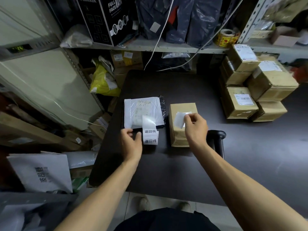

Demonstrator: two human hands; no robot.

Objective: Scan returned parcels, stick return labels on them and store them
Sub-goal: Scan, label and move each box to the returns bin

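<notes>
Just right of the frame's centre our right hand (195, 124) pinches a limp, curling return label (180, 120) over the stiff brown parcel (181, 125) on the table (183, 167), best held by its edge, while our left hand (131, 140) grips the label roll (150, 136).

Both bare forearms are stretched forward. The left hand (131, 139) is curled, its thumb and fingers pinched; the right hand (195, 125) is also pinched.
</notes>
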